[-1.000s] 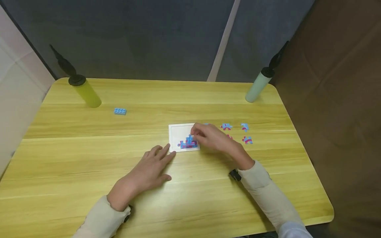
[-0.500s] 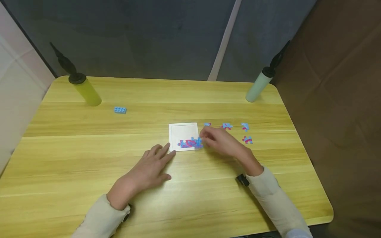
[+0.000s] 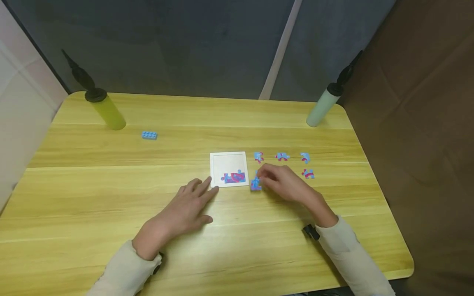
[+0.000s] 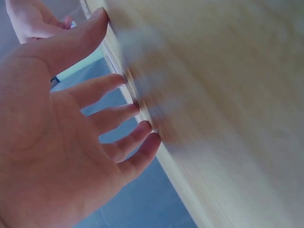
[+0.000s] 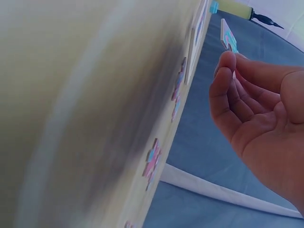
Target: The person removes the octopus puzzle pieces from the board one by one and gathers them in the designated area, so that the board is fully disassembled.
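Note:
Between thumb and fingers my right hand (image 3: 283,181) pinches a blue and purple jigsaw piece (image 3: 255,183), just right of a white square puzzle frame (image 3: 227,162). In the right wrist view that jigsaw piece (image 5: 228,36) is raised clear of the table. Along the frame's lower edge lies a small joined group of blue and pink pieces (image 3: 234,177). My left hand (image 3: 181,211) rests with spread fingers on the table, its fingertips at the frame's lower left corner. The left wrist view shows its fingertips (image 4: 153,137) touching the tabletop.
Several loose jigsaw pieces (image 3: 282,156) lie in rows right of the frame. A blue toy brick (image 3: 149,135) sits farther left. A yellow pump (image 3: 109,113) stands at the back left, a pale green pump (image 3: 322,107) at the back right.
My right hand has moved right with the pinched jigsaw piece, from over the puzzle frame to beside it, uncovering the joined pieces there. My left hand has stayed in place.

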